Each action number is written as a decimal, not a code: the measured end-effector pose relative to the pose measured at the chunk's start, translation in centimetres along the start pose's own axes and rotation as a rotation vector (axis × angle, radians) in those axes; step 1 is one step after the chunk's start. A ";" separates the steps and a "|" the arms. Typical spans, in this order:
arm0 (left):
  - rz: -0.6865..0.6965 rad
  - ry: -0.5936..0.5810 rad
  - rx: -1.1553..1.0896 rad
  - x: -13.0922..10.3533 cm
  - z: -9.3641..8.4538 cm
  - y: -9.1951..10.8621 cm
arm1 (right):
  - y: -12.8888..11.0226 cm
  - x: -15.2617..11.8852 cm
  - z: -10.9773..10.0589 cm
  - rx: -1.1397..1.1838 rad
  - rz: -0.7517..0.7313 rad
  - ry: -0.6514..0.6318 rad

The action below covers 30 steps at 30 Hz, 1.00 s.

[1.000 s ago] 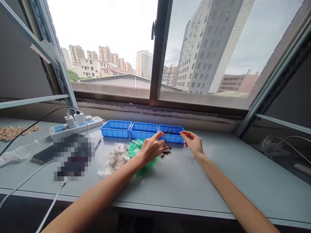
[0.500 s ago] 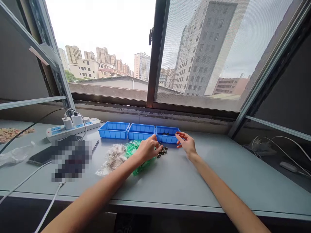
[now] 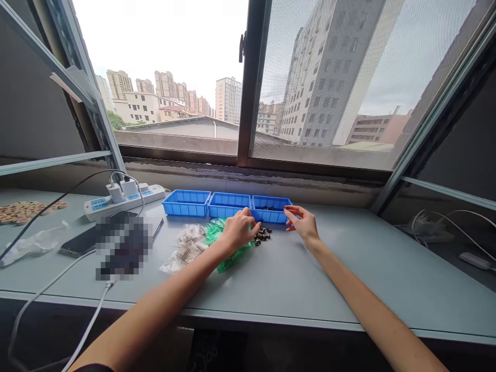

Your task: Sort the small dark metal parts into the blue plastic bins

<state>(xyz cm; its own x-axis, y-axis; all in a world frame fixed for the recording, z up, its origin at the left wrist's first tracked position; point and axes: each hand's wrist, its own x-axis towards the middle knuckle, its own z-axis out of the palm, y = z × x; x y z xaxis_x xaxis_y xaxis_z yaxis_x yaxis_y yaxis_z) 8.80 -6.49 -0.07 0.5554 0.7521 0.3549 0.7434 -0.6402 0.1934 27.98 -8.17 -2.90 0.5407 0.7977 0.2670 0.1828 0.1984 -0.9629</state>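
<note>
Three blue bins stand in a row at the back: a left bin (image 3: pixel 186 207), a middle bin (image 3: pixel 222 211) and a right bin (image 3: pixel 260 214), with a few dark pieces inside the right one. My left hand (image 3: pixel 239 230) is over the green plastic bag (image 3: pixel 232 260), its fingers bent beside a small pile of dark metal parts (image 3: pixel 263 236); what it holds, if anything, is hidden. At the right bin's right end is my right hand (image 3: pixel 304 223), fingers apart, with nothing visible between them. Clear bags of small parts (image 3: pixel 188 247) lie left of the green bag.
A white power strip (image 3: pixel 126 200) with plugs sits at the back left. Before it lie a black phone (image 3: pixel 79 244), a blurred dark device and white cables. Farther left are a crumpled clear bag (image 3: pixel 36 243) and small wooden-looking pieces (image 3: pixel 23 211). A window rises behind the desk.
The view has shifted slightly, moving the desk items right in the picture. Both hands keep nearly the same places, and more of the dark parts pile shows beside my left hand.
</note>
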 end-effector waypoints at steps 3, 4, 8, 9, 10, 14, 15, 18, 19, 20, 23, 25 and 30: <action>-0.033 0.027 -0.019 0.0 -0.1 0.1 | -0.1 0.0 0.0 0.011 0.003 0.006; -0.043 0.039 -0.028 0.0 -0.2 0.1 | -0.1 0.0 0.0 0.011 0.002 0.005; -0.086 0.066 -0.070 0.0 -0.3 0.1 | -0.2 -0.2 -0.1 -0.001 -0.020 -0.006; -0.095 0.066 -0.078 0.0 -0.3 0.1 | -0.2 -0.2 -0.1 -0.007 -0.031 -0.007; -0.103 0.066 -0.084 0.0 -0.3 0.1 | -0.2 -0.3 -0.1 -0.015 -0.044 -0.009; -0.144 0.088 -0.088 -0.1 -0.5 0.2 | -0.3 -0.3 -0.2 -0.030 -0.063 -0.018; -0.156 0.091 -0.083 -0.1 -0.5 0.3 | -0.5 -0.3 -0.3 -0.028 -0.060 -0.029; -0.184 0.093 -0.066 0.0 -0.7 0.5 | -1.2 -0.2 -0.7 -0.024 -0.043 -0.102; -0.189 0.093 -0.063 0.0 -0.7 0.4 | -1.4 -0.2 -0.9 -0.027 -0.042 -0.141; -0.191 0.095 -0.060 0.0 -0.7 0.4 | -1.7 -0.2 -1.1 -0.034 -0.049 -0.185; -0.184 0.098 -0.057 0.2 -0.4 0.2 | -2.0 -0.4 -1.4 -0.121 -0.097 -0.328; -0.171 0.103 -0.056 0.2 -0.3 0.1 | -1.9 -0.7 -1.3 -0.241 -0.121 -0.430; -0.153 0.120 -0.061 0.1 -0.6 0.2 | -1.2 -1.5 -0.8 -0.453 -0.127 -0.635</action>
<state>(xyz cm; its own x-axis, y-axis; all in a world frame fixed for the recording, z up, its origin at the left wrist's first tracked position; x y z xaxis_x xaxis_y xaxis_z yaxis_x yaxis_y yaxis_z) 8.79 -6.65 0.56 0.3865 0.8197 0.4227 0.7896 -0.5309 0.3077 27.58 -10.03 -2.07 -0.0544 0.9840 0.1695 0.6023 0.1677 -0.7805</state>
